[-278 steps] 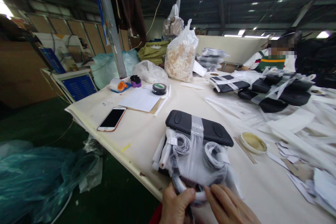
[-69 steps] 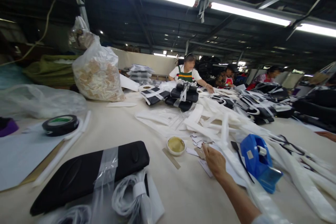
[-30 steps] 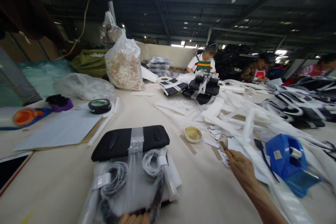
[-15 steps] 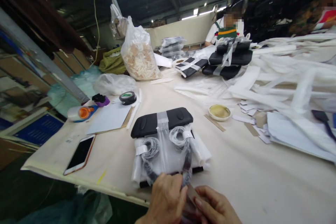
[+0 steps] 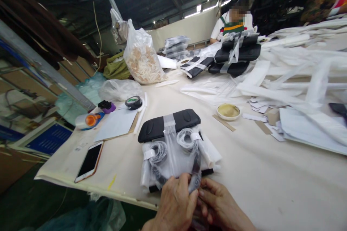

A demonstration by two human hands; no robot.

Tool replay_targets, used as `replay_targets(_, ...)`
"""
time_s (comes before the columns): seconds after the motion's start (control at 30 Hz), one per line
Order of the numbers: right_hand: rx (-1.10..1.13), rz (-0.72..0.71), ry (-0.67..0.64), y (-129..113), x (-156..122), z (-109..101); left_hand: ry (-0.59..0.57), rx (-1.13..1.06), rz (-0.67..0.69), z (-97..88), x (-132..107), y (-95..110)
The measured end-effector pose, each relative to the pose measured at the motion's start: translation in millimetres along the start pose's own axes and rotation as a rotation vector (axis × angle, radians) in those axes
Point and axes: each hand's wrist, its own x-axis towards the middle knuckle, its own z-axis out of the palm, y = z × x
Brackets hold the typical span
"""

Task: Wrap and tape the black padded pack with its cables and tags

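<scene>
A black bag (image 5: 173, 122) lies in front of me at the near edge of the table, a band of clear plastic across its middle. Coiled clear cords (image 5: 184, 138) and rolls of white wrapping (image 5: 207, 151) rest on it. Toward me curves its plastic-wrapped handle (image 5: 195, 171). My left hand (image 5: 176, 200) is closed on the near part of that handle. My right hand (image 5: 217, 202) is beside it, thumb and fingers pinched together at the handle's lower right side. What sits between those fingertips is hidden.
On the left lie a phone (image 5: 89, 161), white sheets (image 5: 116, 124) and a black tape roll (image 5: 133, 103). A shallow dish (image 5: 228, 111) stands at right, near paper scraps (image 5: 260, 106). Behind are stacked black bags (image 5: 238, 53), a sack (image 5: 143, 57) and a seated person (image 5: 234, 25).
My right hand has closed in against the left at the handle. The flat brownish strip that showed between my hands is out of sight. The view has shifted slightly.
</scene>
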Motion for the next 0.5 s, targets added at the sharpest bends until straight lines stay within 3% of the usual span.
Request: replay_targets(0.5, 0.112, 0.013, 0.159, -5.0, 5.2, 21.0, -0.271, -0.300, -0.509, -14.3, 11.1, 14.4)
